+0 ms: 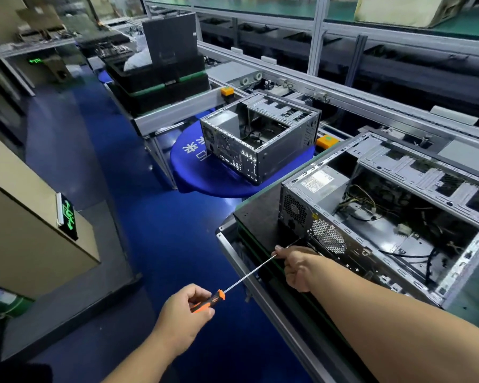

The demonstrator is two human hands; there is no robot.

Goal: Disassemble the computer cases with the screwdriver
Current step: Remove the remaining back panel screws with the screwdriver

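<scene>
left hand (181, 308) gripping orange-black screwdriver (233, 284), perforated steel case (385, 230)

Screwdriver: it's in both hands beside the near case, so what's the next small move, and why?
Probably steer the tip onto a screw on the near case's rear panel. The left hand grips the screwdriver by its orange-and-black handle, and the right hand pinches the shaft near the tip, right at that panel's lower corner. The tip itself is hidden behind the right hand, so whether it is seated cannot be told.

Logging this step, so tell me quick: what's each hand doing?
Left hand: grips the screwdriver by its handle.
Right hand: fingers curled, pinching the screwdriver's shaft near the tip, beside the case.
</scene>
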